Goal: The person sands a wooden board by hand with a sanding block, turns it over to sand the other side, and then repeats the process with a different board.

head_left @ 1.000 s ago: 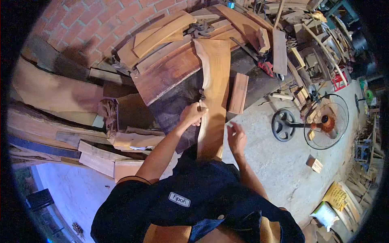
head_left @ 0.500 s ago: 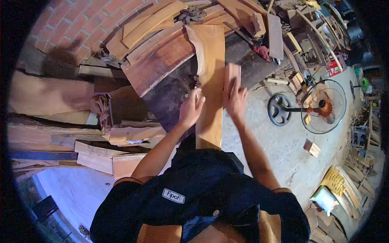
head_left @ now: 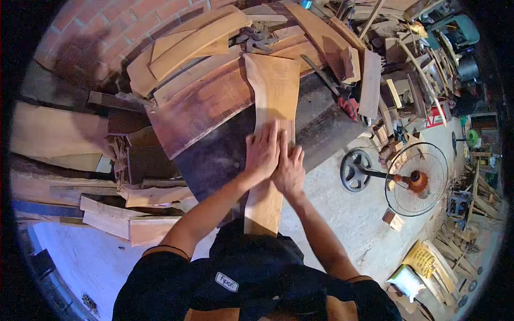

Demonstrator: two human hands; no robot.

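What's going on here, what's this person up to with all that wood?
A person has the left hand and right hand side by side over a long wooden board, fingers pointing away from the body. Whether anything is under the palms is hidden. The board runs from the dark tabletop back toward the person's waist. A fan stands off to the right.

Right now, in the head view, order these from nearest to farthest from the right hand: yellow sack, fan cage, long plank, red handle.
1. Long plank: running beneath the right hand.
2. Red handle: ahead and to the right.
3. Fan cage: farther out, directly to the right.
4. Yellow sack: farthest, toward the lower right of the view.
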